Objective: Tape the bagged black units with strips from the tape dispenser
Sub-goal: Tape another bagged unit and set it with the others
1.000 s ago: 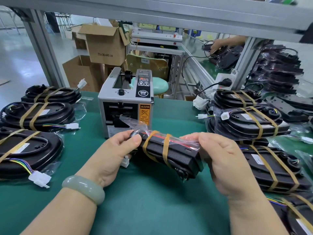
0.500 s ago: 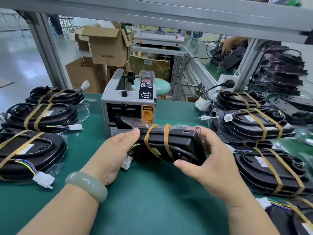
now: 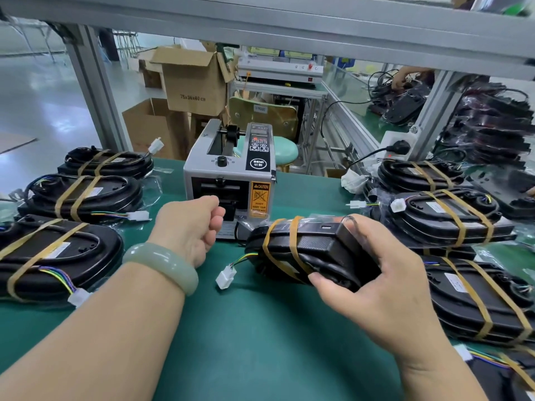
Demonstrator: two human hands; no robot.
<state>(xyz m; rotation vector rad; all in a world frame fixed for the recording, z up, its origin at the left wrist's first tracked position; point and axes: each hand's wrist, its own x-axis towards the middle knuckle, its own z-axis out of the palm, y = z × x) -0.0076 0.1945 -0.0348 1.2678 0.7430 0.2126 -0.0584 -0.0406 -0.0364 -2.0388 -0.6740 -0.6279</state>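
Note:
My right hand (image 3: 373, 285) grips one end of a bagged black unit (image 3: 307, 250) and holds it tilted just above the green mat. Two tan tape bands wrap the unit, and a white connector (image 3: 225, 277) hangs from its left end on coloured wires. My left hand (image 3: 191, 227), with a jade bangle on the wrist, is at the outlet of the grey tape dispenser (image 3: 231, 180). Its fingers are curled with thumb and fingertips together. No strip shows between them.
Taped bagged units lie in a row on the left (image 3: 84, 195) and in stacks on the right (image 3: 445, 215). The green mat (image 3: 260, 342) spreads below my hands. Cardboard boxes (image 3: 191, 82) and an aluminium frame post (image 3: 95, 91) stand behind the bench.
My left hand let go of the unit and moved up to the dispenser outlet. My right hand carried the unit to the right and lower, now holding it alone.

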